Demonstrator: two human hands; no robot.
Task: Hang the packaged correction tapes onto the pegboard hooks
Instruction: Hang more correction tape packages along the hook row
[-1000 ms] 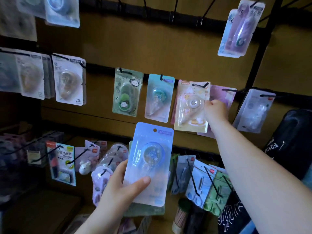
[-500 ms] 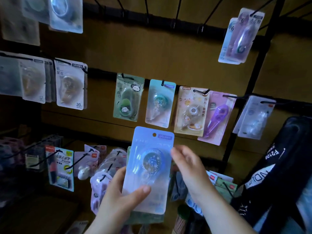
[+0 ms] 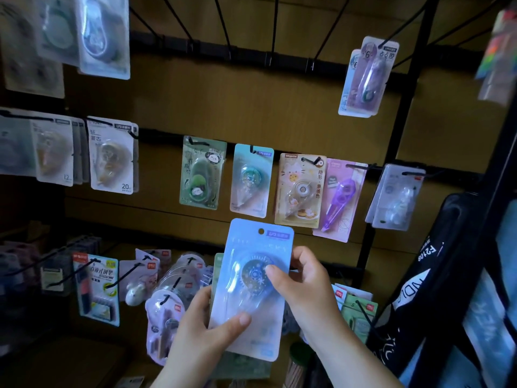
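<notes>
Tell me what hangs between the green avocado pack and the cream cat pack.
In the head view, one teal pack hangs between the green avocado pack and cream cat pack.

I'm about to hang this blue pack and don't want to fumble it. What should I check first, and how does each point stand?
1. Grip: left hand and right hand both hold the blue pack. Ok.
2. Hang hole at the top is uncovered by fingers. Ok.
3. Pack upright, hole upward. Ok.
4. Free hook: bare top row hooks stand above the middle row. Ok.
5. Hole lined up with a hook: the pack sits below the teal pack, away from any hook tip. Not ok.
6. More packs behind the blue one: a green edge shows. Count: cannot tell.
</notes>
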